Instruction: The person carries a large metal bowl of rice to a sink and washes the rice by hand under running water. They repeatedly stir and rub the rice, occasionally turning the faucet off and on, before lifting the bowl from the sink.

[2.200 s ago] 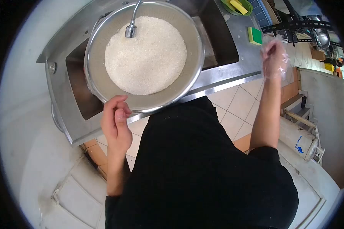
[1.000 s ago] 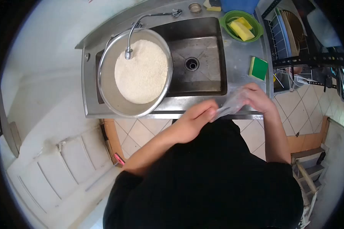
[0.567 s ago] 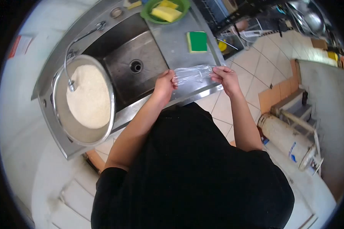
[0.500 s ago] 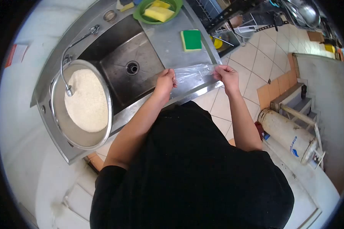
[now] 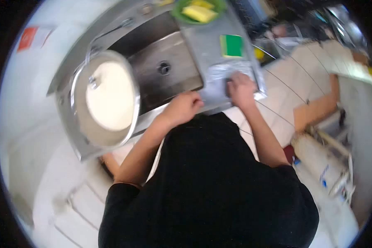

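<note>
Clear plastic (image 5: 230, 68) lies on the bench (image 5: 206, 46) near the sponge (image 5: 234, 46) — presumably for flat support — right hand (image 5: 242, 90) at its near edge, left hand (image 5: 182, 108) curled by the sink (image 5: 178, 53), both grips too blurred to tell.

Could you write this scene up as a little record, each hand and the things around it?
Left hand: curled, over the front edge of the sink; nothing visibly held
Right hand: at the clear plastic over the counter; blurred, grip unclear
Large bowl: holds white grains, tap head above
Sponge: green and yellow, beyond the plastic
Green bowl: yellow pieces inside
</note>
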Motion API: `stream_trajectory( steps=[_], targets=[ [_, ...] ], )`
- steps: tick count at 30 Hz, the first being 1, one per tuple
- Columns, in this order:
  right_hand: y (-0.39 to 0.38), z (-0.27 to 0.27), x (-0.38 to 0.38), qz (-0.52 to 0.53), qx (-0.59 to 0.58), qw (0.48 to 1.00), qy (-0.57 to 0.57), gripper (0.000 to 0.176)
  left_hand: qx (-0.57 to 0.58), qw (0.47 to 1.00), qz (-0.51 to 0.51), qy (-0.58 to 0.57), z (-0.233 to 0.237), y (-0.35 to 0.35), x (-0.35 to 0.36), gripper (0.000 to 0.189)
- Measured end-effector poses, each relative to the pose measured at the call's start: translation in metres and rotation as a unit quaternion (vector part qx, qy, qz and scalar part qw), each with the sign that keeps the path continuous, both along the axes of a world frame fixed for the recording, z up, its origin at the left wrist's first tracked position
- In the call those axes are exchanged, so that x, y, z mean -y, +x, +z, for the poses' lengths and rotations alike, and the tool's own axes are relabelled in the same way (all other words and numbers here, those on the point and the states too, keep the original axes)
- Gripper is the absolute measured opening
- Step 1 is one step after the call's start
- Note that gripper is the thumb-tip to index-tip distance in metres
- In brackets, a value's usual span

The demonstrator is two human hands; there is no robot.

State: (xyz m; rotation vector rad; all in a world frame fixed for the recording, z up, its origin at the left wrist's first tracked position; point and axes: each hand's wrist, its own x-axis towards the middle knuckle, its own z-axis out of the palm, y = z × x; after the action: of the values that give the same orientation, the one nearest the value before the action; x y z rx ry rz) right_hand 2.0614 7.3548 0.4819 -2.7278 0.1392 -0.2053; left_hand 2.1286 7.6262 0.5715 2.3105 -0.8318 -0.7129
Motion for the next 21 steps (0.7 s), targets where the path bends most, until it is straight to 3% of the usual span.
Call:
stream_trajectory(
  steps=[1,2,4,5,7,12,13,17,19,20,21],
  targets=[
    [0.014,0.017,-0.01,-0.027,0.067,0.997,-0.03,0.031,-0.109,0.993,-0.014,-0.039,0.017,-0.003,-0.025,0.021],
    [0.029,0.035,-0.012,0.026,0.17,0.985,0.015,0.025,-0.166,0.984,0.043,-0.043,0.038,-0.008,-0.046,0.017],
    [0.058,0.069,-0.026,0.039,0.23,0.971,0.044,0.015,-0.301,0.936,0.171,-0.068,0.073,-0.016,-0.092,0.02],
    [0.068,0.088,-0.041,0.014,0.174,0.978,0.114,0.014,-0.295,0.932,0.201,-0.057,0.08,-0.024,-0.119,0.02],
    [0.096,0.11,-0.067,0.005,0.114,0.977,0.177,0.014,-0.208,0.878,0.381,-0.202,0.091,-0.035,-0.168,0.028],
    [0.186,0.098,-0.143,0.141,-0.045,0.916,0.374,0.028,-0.031,0.734,0.646,-0.209,0.098,-0.071,-0.319,0.038],
    [0.211,0.089,-0.161,0.151,-0.023,0.927,0.342,0.032,0.002,0.709,0.681,-0.184,0.098,-0.078,-0.342,0.036],
    [0.322,0.042,-0.236,0.165,0.048,0.954,0.245,0.044,0.042,0.691,0.715,-0.095,0.05,-0.089,-0.426,0.026],
    [0.364,0.026,-0.27,0.162,0.042,0.956,0.241,0.046,0.098,0.746,0.658,-0.017,0.031,-0.088,-0.44,0.023],
    [0.391,0.016,-0.28,0.161,0.07,0.971,0.164,0.047,0.133,0.771,0.622,0.028,0.041,-0.083,-0.434,0.023],
    [0.414,0.013,-0.291,0.165,0.099,0.977,0.088,0.048,0.133,0.764,0.631,0.02,0.048,-0.08,-0.432,0.023]
  ],
)
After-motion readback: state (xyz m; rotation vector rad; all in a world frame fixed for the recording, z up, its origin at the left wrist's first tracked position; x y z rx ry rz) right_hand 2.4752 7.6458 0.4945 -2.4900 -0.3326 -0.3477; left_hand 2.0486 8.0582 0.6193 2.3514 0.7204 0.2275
